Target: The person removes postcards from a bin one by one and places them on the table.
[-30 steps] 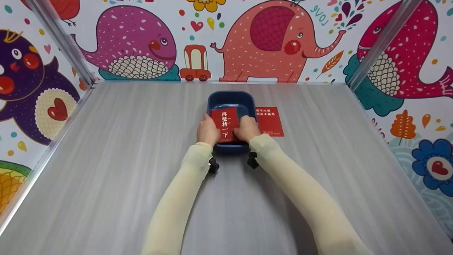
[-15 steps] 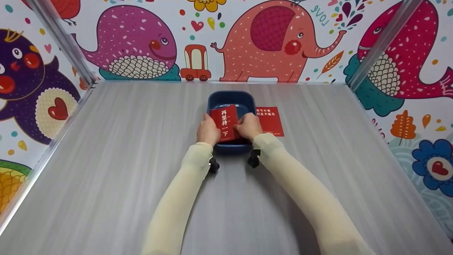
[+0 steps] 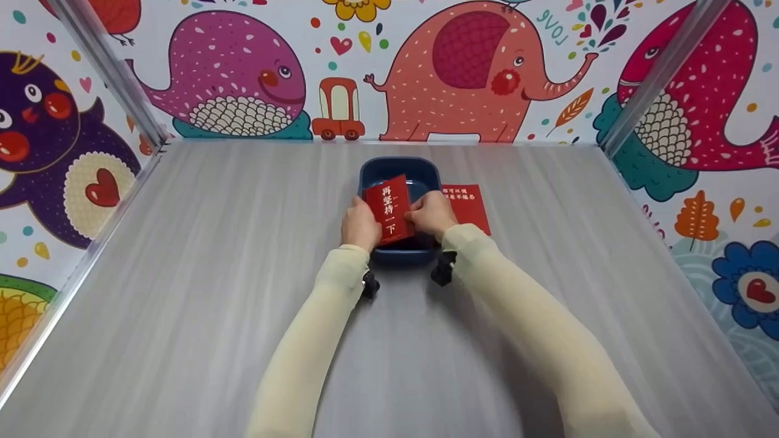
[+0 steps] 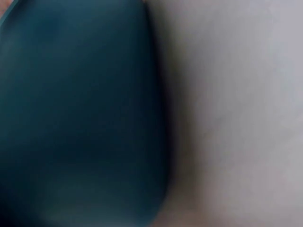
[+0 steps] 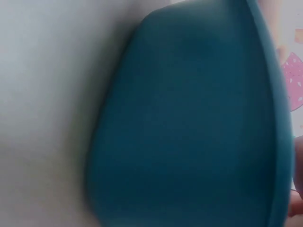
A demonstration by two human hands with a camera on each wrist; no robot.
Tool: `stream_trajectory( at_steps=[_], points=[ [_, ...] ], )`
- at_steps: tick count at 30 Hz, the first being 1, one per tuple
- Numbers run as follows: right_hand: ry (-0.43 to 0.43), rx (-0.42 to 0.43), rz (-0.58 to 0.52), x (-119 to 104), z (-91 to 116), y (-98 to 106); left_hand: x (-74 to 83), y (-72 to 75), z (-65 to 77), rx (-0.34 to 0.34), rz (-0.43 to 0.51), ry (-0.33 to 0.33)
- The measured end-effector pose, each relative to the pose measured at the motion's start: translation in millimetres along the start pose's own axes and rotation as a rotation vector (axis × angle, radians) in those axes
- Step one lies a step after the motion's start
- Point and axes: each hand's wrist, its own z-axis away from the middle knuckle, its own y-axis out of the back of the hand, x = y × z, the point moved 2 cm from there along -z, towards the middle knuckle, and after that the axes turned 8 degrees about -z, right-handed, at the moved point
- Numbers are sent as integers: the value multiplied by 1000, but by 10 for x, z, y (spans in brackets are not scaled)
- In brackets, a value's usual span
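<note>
A red card [image 3: 388, 210] with white printed characters is tilted over the dark blue rectangular box [image 3: 405, 257], its upper right corner higher than its left. My left hand [image 3: 361, 225] holds its left edge, at the box's left side. On the card's right edge, the fingers of my right hand [image 3: 433, 214] pinch it. Both wrist views are mostly filled by the box's outer wall, blurred in the left wrist view [image 4: 85, 109]. At the right border of the right wrist view, bits of fingers [image 5: 297, 204] show beyond the box's rim. What lies inside the box is mostly hidden.
A second red card [image 3: 468, 207] lies flat on the grey table [image 3: 213, 274], just right of the box and partly behind my right hand. Walls printed with cartoon animals [image 3: 456, 79] border the table at the back and sides.
The red card has tilted counterclockwise, its upper right corner rising. My right hand has moved slightly right and up with its edge; the left hand has stayed nearly in place.
</note>
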Motion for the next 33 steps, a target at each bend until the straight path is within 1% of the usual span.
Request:
stream_trajectory(
  at_steps=[5,9,12,15,22,28,33],
  points=[
    [14,9,15,-7,-4,14,-2,8,3,9,-7,1],
    [39,33,16,-6,-1,91,-8,2,4,-9,-5,13],
    [41,52,9,0,-16,162,-19,-1,2,-14,2,18],
    [29,72,5,-6,-27,230,-22,5,-2,-6,9,10],
    [-14,67,-21,-2,-31,385,-34,3,-2,5,-20,-2],
    [-83,79,-128,30,-38,511,-29,0,1,44,-18,-19],
    [-118,87,-180,84,-49,597,-18,-4,4,62,-9,-33]
  ],
)
